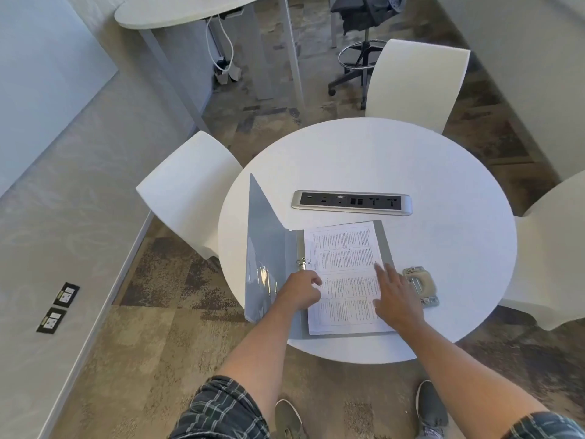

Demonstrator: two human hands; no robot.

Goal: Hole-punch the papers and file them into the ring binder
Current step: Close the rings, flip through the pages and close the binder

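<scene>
Head view: I noted the printed white paper sheets point(343, 274) in the open grey ring binder point(272, 248) under both hands; left hand point(300, 288) loosely curled, empty, right hand point(394, 296) flat, spread.

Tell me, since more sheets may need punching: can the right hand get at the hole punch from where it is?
Probably yes. The hole punch sits on the table just right of the right hand, beside the binder, with nothing between them.
</scene>
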